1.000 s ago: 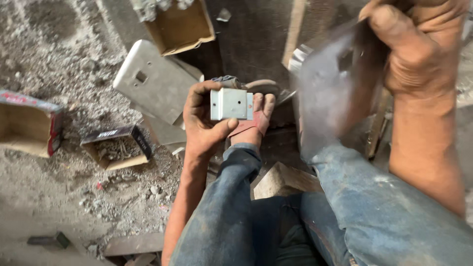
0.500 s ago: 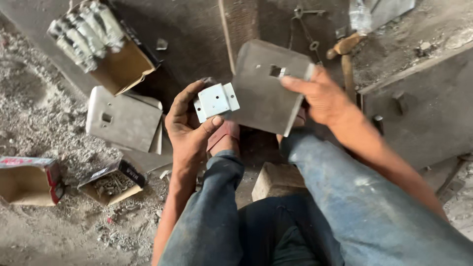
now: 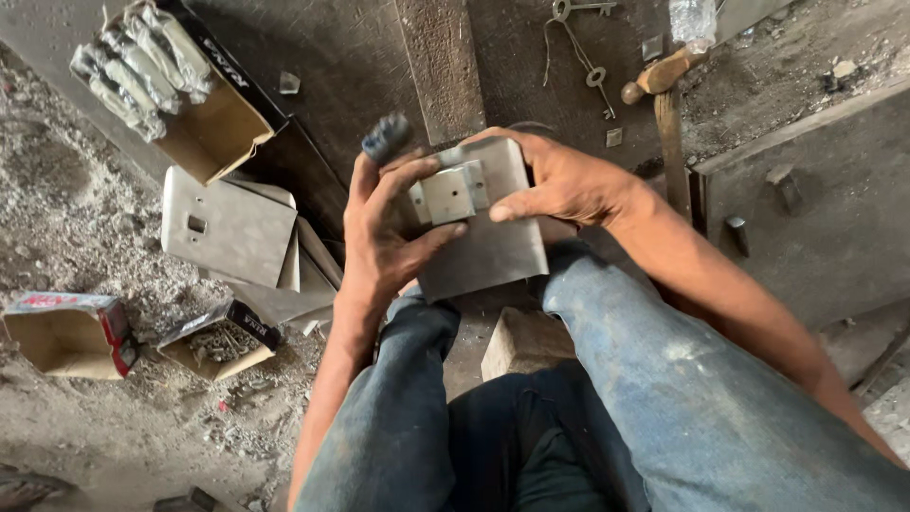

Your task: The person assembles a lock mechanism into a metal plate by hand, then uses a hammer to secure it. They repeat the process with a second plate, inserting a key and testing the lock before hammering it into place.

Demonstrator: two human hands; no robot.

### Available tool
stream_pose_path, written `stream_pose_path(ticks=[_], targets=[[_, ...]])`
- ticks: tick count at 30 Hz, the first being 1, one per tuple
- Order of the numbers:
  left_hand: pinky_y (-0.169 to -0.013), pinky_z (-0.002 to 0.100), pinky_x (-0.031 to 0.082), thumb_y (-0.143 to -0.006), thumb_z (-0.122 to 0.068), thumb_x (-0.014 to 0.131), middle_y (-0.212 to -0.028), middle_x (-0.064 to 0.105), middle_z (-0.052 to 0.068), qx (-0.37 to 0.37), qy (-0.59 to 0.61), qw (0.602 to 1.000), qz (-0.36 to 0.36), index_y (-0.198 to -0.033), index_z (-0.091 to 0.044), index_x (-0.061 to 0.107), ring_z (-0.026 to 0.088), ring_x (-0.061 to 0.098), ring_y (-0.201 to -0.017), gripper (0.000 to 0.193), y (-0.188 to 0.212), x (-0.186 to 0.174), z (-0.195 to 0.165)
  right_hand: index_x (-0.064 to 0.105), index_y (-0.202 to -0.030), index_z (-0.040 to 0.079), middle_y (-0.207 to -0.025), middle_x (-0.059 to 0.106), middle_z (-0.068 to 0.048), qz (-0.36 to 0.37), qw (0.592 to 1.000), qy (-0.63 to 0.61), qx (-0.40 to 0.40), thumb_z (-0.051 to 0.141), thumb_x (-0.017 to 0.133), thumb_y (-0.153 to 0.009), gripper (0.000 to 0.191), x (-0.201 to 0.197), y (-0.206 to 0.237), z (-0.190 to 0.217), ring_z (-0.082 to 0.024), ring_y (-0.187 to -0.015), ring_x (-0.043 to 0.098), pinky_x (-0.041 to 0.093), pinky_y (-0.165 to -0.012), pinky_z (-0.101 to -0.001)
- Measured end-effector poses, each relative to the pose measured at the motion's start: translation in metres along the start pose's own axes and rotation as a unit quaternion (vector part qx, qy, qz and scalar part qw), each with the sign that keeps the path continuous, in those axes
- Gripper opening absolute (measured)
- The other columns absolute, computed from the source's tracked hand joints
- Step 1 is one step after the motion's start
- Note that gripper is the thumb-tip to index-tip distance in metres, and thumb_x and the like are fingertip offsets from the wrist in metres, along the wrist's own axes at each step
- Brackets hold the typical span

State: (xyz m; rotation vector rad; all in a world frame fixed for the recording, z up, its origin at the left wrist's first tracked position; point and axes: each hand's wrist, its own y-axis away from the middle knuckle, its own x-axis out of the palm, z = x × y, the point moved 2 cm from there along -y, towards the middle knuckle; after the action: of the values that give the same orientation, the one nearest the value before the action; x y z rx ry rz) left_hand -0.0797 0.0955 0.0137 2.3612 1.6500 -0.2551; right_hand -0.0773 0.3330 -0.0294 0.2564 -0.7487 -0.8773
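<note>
I grip the plate (image 3: pixel 488 251) with both hands: left hand (image 3: pixel 384 237) pins the block (image 3: pixel 448 193), right hand (image 3: pixel 559 180) clamps the edge. Judged stiff, light, sharp-edged; hold by edges.

Much of the grey metal plate (image 3: pixel 488 251) is covered by the left hand (image 3: pixel 384 242), the right hand (image 3: pixel 569 185) and the small pale block (image 3: pixel 448 194) pressed against its face. The contents of the small open box (image 3: pixel 220 341) are too small to be identified, and a clear wrapped item (image 3: pixel 690 19) is cut off by the top edge.
</note>
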Motion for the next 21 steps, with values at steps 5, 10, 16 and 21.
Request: stream_pose_path(ticks=[5, 10, 16, 21], targets=[[-0.110, 0.041, 0.055, -0.068, -0.009, 0.096, -0.137, 0.060, 0.014, -0.011, -0.044, 0.997, -0.058, -0.125, -0.007, 0.068, 0.032, 0.064, -0.129, 0.064, 0.012, -0.010, 0.013, 0.055, -0.142, 0.008, -0.130, 0.066, -0.001, -0.073, 0.990, -0.115, -0.021, 0.008, 0.081, -0.090, 0.058, 0.030, -0.009, -0.006, -0.013, -0.124, 0.060, 0.050, -0.110, -0.0335], [-0.109, 0.040, 0.056, -0.070, -0.007, 0.094, -0.137, 0.061, 0.014, -0.026, -0.043, 0.997, -0.055, -0.126, -0.007, 0.068, 0.032, 0.065, -0.129, 0.061, 0.018, -0.016, 0.020, 0.065, -0.128, 0.009, -0.115, 0.075, 0.001, -0.229, 0.966, 0.121, 0.013, 0.013, 0.084, -0.085, 0.047, 0.053, -0.017, 0.000, -0.010, -0.108, 0.068, 0.054, -0.098, -0.0300], [-0.109, 0.040, 0.056, -0.073, -0.008, 0.094, -0.138, 0.059, 0.015, -0.009, -0.029, 0.997, -0.067, -0.126, -0.008, 0.068, 0.032, 0.064, -0.130, 0.059, 0.022, -0.027, 0.026, 0.067, -0.127, 0.008, -0.112, 0.075, 0.000, -0.228, 0.971, 0.070, 0.013, 0.013, 0.082, -0.087, 0.043, 0.070, -0.028, 0.004, -0.009, -0.103, 0.067, 0.057, -0.090, -0.0283], [-0.108, 0.041, 0.056, -0.074, -0.007, 0.094, -0.137, 0.059, 0.015, 0.004, -0.021, 0.997, -0.077, -0.126, -0.007, 0.067, 0.033, 0.063, -0.129, 0.059, 0.027, -0.034, 0.032, 0.064, -0.128, 0.006, -0.115, 0.072, -0.001, -0.212, 0.977, -0.012, -0.022, 0.010, 0.081, -0.089, 0.042, 0.078, -0.037, -0.002, -0.010, -0.106, 0.066, 0.057, -0.093, -0.0291]])
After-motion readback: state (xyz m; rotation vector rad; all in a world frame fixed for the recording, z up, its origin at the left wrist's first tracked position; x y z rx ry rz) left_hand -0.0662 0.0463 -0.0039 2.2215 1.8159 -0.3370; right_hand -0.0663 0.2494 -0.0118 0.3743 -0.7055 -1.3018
